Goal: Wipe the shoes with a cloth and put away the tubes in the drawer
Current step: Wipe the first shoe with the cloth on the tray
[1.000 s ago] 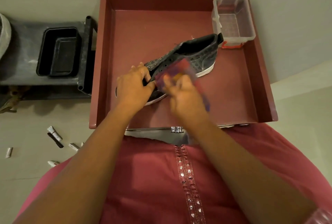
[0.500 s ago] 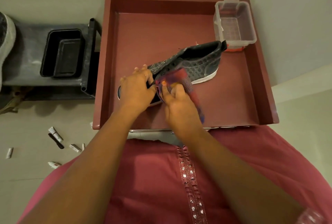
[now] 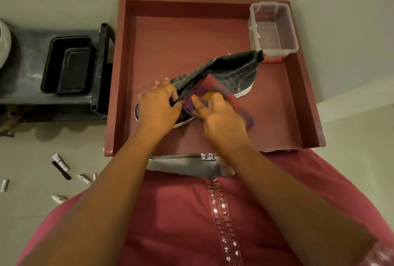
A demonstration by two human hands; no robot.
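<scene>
On pale floor: open drawer [image 3: 119, 95], tubes [image 3: 61, 162] alongside.

Shoe [image 3: 234, 74] in drawer [image 3: 125, 74], box [image 3: 273, 29] at its far right corner, tubes [image 3: 61, 162] on floor left

No legible text, label, brand or number in view. Tubes [image 3: 60, 161] on the floor carry markings too small to read. Shoe [image 3: 236, 74] shows a pattern only, no readable logo.
</scene>
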